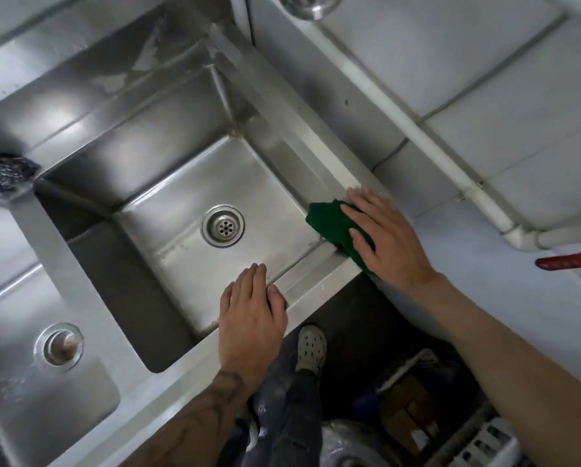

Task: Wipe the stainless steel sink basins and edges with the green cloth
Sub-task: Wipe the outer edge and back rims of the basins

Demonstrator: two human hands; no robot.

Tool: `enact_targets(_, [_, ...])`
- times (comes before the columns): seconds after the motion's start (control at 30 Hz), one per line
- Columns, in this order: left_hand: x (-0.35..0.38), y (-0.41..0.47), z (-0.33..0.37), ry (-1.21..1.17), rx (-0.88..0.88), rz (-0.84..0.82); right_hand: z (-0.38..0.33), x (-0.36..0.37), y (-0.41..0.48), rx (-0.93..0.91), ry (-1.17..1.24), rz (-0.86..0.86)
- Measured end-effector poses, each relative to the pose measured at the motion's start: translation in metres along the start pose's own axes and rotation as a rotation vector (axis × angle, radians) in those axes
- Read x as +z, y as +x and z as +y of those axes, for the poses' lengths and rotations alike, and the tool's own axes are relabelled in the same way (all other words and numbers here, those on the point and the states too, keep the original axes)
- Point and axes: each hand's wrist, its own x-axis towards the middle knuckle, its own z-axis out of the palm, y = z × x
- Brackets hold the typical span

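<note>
Listing, left to right: grey steel-wool scourer, far from my fingers. Square stainless steel basin, just beyond my left hand, fingers straight, holding nothing, resting on the front edge. Crumpled green cloth, pressed on the rim corner under my right hand, fingers flat. Estimate: edges underway, basins left.

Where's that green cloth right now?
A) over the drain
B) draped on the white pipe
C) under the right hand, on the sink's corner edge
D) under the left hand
C: the right hand lies flat on the green cloth at the corner of the sink edge.
</note>
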Motion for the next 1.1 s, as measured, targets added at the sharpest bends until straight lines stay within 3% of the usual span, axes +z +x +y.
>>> enact_targets(0.2, [0.000, -0.001, -0.002, 0.001, 0.003, 0.024, -0.083, 0.023, -0.027, -0.096, -0.169, -0.178])
enact_targets(0.3, [-0.001, -0.002, -0.003, -0.003, -0.002, 0.019, -0.062, 0.017, -0.020, -0.173, -0.164, -0.152])
enact_targets(0.47, [0.000, -0.002, -0.003, -0.003, 0.018, 0.020, -0.015, -0.005, -0.004, -0.087, -0.164, -0.089])
enact_targets(0.67, [0.001, -0.003, -0.005, -0.003, 0.016, 0.021, -0.075, 0.016, -0.021, 0.016, -0.132, -0.152])
enact_targets(0.77, [0.000, -0.003, -0.005, -0.018, 0.016, 0.009, -0.090, 0.027, -0.032, -0.077, -0.115, -0.193])
enact_targets(0.87, [0.000, -0.003, -0.006, -0.022, 0.020, 0.026, -0.055, 0.014, -0.020, -0.152, -0.140, -0.196])
enact_targets(0.97, [0.000, -0.003, -0.004, -0.036, 0.013, 0.026, -0.030, 0.002, -0.013, -0.031, -0.139, -0.131])
enact_targets(1.1, [0.001, -0.002, -0.004, -0.029, -0.006, 0.049, -0.082, 0.026, -0.023, 0.082, -0.073, -0.026])
